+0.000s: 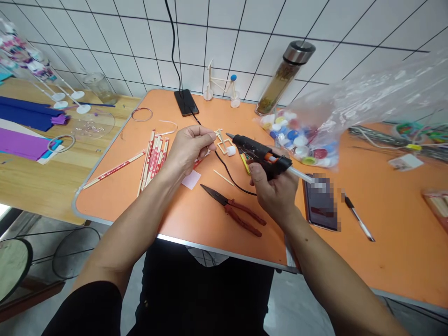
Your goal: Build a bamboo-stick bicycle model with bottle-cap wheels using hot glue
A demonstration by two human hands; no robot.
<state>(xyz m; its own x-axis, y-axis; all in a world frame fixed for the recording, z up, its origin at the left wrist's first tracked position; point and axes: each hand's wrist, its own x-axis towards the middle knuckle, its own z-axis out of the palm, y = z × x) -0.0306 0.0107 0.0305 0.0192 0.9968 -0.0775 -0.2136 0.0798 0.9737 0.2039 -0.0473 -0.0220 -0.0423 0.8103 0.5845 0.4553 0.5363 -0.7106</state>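
Note:
My right hand [280,191] is wrapped around a black hot glue gun [257,148] with a clear glue stick [303,175] poking out of its back. The gun's nozzle points left, close to my left hand [191,145]. In the fingertips of my left hand is a small piece of wooden stick [219,134]. Just beyond the fingertips is a little wooden stick frame with a white bottle cap [230,150]; whether it joins the held piece, I cannot tell. Pliers with red handles [241,215] and a loose thin stick [223,177] lie nearer me.
Wrapped chopsticks [154,158] lie left. At the back are a phone [186,102], a small stick model [220,84] and a tea bottle [285,77]. To the right are a bag of bottle caps [301,135], another phone [320,203] and a pen [359,217]. A black cord [227,171] crosses the table.

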